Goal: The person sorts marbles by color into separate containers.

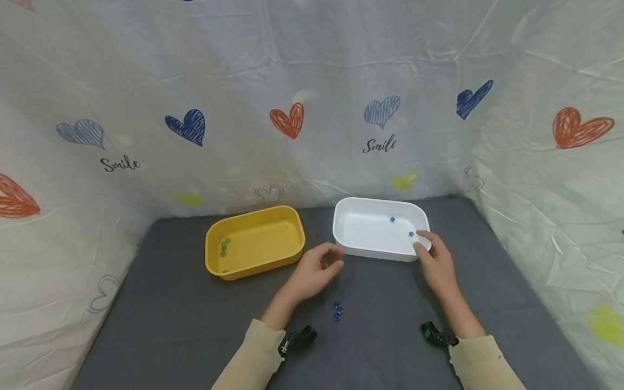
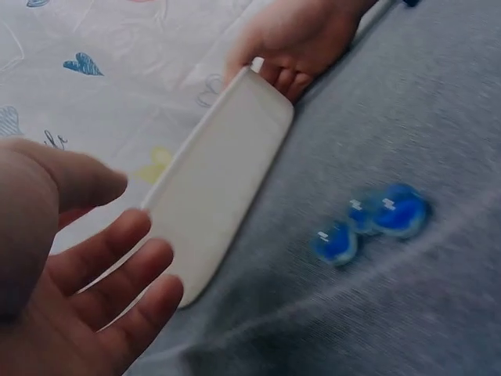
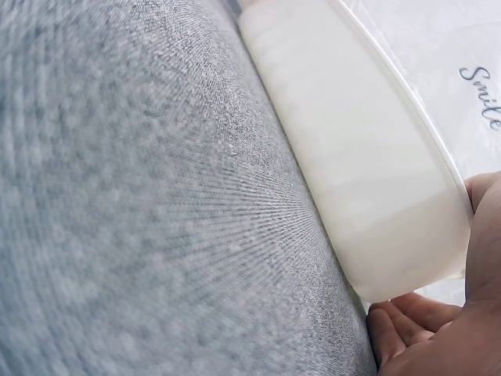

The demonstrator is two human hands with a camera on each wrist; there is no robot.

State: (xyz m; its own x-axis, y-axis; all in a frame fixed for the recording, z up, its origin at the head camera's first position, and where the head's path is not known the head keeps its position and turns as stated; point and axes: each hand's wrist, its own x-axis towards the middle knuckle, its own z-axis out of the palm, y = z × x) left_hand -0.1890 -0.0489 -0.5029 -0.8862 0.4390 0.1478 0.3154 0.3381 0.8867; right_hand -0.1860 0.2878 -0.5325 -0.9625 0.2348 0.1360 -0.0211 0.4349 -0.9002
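Observation:
A white tray (image 1: 361, 252) stands at the back right of the grey-covered table, with two small blue glass beads (image 1: 392, 219) inside. My right hand (image 1: 439, 265) grips its right end, some fingers reaching over the rim and others curled low against the outside wall, as the right wrist view shows. Beside the tray's near left corner is my left hand (image 1: 314, 273), fingers loosely bent and holding nothing; its spread fingertips (image 2: 160, 294) overlap the tray in the left wrist view. Three blue glass beads (image 1: 338, 311) lie clustered on the cloth, between my forearms.
To the left of the white tray is a yellow tray (image 1: 260, 269), with several green beads (image 1: 223, 248) near its left side. A pale curtain (image 1: 331, 65) printed with hearts hangs behind and around the table (image 1: 161, 314). Both wrists wear black bands.

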